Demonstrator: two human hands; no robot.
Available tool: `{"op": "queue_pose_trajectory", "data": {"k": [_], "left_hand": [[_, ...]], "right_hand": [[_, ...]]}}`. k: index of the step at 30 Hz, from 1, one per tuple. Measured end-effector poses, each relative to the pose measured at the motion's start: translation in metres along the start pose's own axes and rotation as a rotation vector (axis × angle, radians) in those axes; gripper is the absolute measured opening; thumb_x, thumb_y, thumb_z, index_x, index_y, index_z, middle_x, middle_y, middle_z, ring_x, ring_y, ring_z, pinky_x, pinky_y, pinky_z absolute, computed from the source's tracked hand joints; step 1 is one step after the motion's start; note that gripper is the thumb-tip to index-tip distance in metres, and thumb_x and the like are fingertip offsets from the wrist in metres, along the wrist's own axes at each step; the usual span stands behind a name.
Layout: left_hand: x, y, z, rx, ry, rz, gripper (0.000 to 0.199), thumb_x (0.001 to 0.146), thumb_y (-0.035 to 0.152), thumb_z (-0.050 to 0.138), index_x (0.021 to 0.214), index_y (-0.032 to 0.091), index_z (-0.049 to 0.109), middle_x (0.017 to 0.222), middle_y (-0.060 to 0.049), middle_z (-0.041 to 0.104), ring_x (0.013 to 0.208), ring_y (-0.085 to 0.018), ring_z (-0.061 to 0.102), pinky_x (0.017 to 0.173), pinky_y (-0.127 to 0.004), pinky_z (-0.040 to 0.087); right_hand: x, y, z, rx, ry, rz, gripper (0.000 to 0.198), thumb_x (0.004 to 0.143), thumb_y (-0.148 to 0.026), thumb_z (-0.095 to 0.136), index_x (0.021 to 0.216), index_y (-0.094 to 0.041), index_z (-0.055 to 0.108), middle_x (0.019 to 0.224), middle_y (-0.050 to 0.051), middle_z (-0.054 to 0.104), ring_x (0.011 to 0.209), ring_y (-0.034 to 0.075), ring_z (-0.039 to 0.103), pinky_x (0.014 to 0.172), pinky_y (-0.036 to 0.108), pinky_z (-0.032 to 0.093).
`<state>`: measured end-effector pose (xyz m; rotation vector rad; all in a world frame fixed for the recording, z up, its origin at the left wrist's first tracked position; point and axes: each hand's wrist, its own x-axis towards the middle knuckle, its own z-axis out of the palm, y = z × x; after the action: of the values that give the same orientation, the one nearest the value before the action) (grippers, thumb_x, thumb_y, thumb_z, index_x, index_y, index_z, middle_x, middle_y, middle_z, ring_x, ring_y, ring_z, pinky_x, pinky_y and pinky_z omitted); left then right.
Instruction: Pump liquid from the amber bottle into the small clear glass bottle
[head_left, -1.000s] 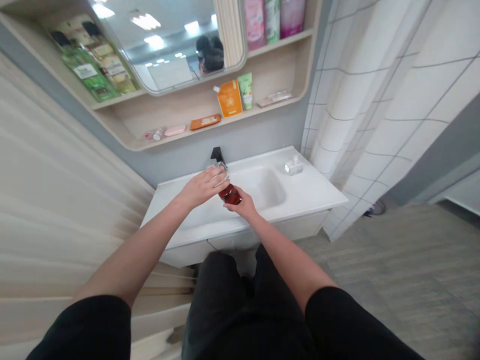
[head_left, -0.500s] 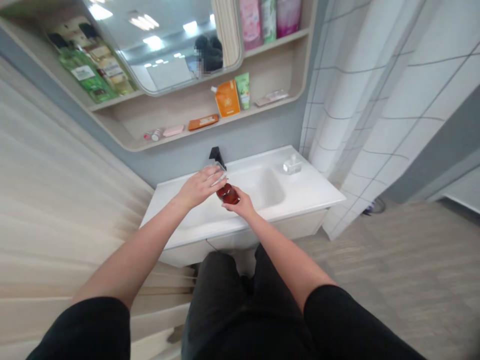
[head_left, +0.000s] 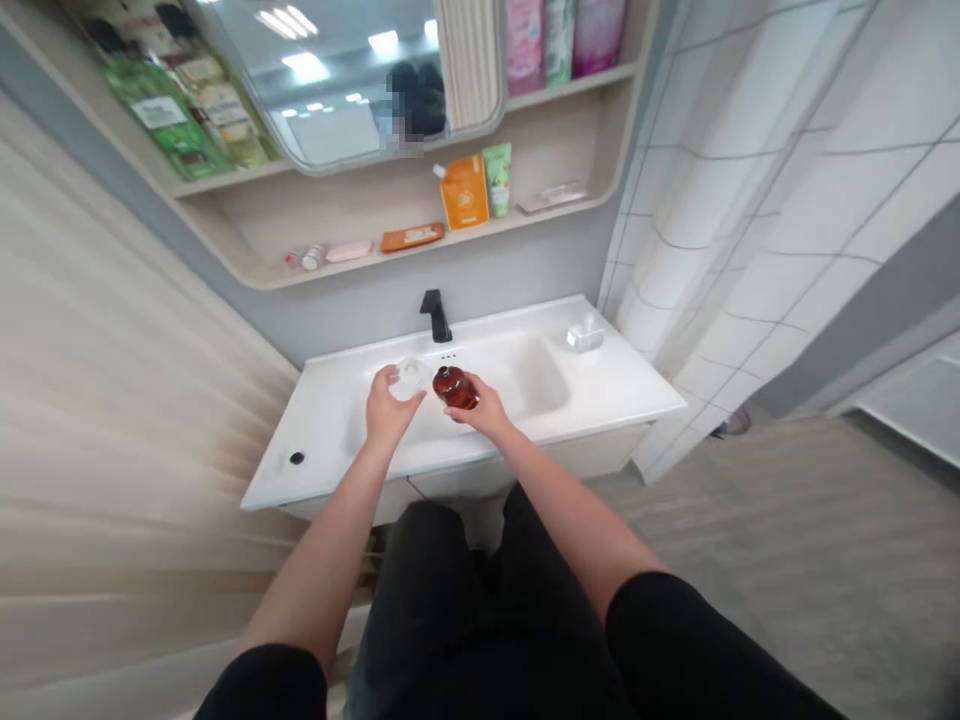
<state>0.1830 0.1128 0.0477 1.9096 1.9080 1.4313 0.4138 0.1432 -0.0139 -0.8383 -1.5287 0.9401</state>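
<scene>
In my right hand (head_left: 480, 408) is a brown see-through bottle (head_left: 453, 386), held around its body. The bottle's dark open neck points up and away from me, over the basin. Just left of it, my left hand (head_left: 388, 408) grips a clear container (head_left: 412, 376) between thumb and fingers. A round shape shows in the middle of this container; I cannot make out whether anything is inside. The two vessels are close together above the white sink (head_left: 551, 372). A small black cap (head_left: 297, 458) lies on the counter at the left.
A black faucet (head_left: 436, 316) rises behind the basin. On the right counter stands a clear bottle (head_left: 585, 335). Above, a shelf (head_left: 360, 222) carries an orange pouch (head_left: 464, 192), a green tube (head_left: 498, 178) and other toiletries below a mirror (head_left: 352, 80). A curtain (head_left: 135, 400) hangs at left.
My left hand has come down and turned, bringing the clear container from above the bottle's neck to its left side. The faucet and black cap have come into plain view. The bottle stays in my right hand.
</scene>
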Motion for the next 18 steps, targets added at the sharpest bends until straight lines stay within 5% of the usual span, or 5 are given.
{"op": "queue_pose_trajectory", "data": {"k": [5, 11, 14, 18], "left_hand": [[-0.035, -0.059, 0.024, -0.215, -0.083, -0.396, 0.069, 0.073, 0.037, 0.097, 0.126, 0.026, 0.054, 0.129, -0.01, 0.072, 0.113, -0.029, 0.078, 0.097, -0.045, 0.064], [-0.045, -0.079, 0.036, -0.253, -0.123, -0.359, 0.071, 0.069, 0.033, 0.1, 0.124, 0.026, 0.055, 0.128, -0.008, 0.073, 0.116, -0.027, 0.078, 0.099, -0.043, 0.062], [-0.045, -0.081, 0.035, -0.265, -0.167, -0.335, 0.073, 0.069, 0.035, 0.1, 0.127, 0.026, 0.055, 0.131, -0.008, 0.072, 0.118, -0.028, 0.077, 0.1, -0.043, 0.061], [-0.045, -0.084, 0.034, -0.357, -0.132, -0.399, 0.072, 0.07, 0.031, 0.1, 0.126, 0.026, 0.055, 0.132, -0.009, 0.071, 0.117, -0.027, 0.077, 0.094, -0.039, 0.062]], "right_hand": [[0.002, 0.007, 0.002, 0.009, 0.04, 0.078, 0.087, 0.069, -0.051, 0.096, 0.143, -0.02, 0.062, 0.129, 0.012, 0.079, 0.115, 0.032, 0.076, 0.107, 0.049, 0.062], [0.005, 0.01, -0.012, -0.019, 0.25, 0.129, 0.085, 0.067, -0.056, 0.093, 0.137, -0.024, 0.057, 0.132, 0.012, 0.076, 0.117, 0.033, 0.075, 0.109, 0.056, 0.061], [0.008, 0.011, -0.05, -0.062, 0.348, 0.113, 0.084, 0.067, -0.056, 0.093, 0.135, -0.023, 0.055, 0.131, 0.015, 0.076, 0.115, 0.033, 0.076, 0.11, 0.057, 0.06], [0.009, 0.014, -0.133, -0.067, 0.458, 0.12, 0.083, 0.064, -0.051, 0.094, 0.133, -0.025, 0.055, 0.127, 0.012, 0.077, 0.113, 0.03, 0.077, 0.109, 0.054, 0.06]]}}
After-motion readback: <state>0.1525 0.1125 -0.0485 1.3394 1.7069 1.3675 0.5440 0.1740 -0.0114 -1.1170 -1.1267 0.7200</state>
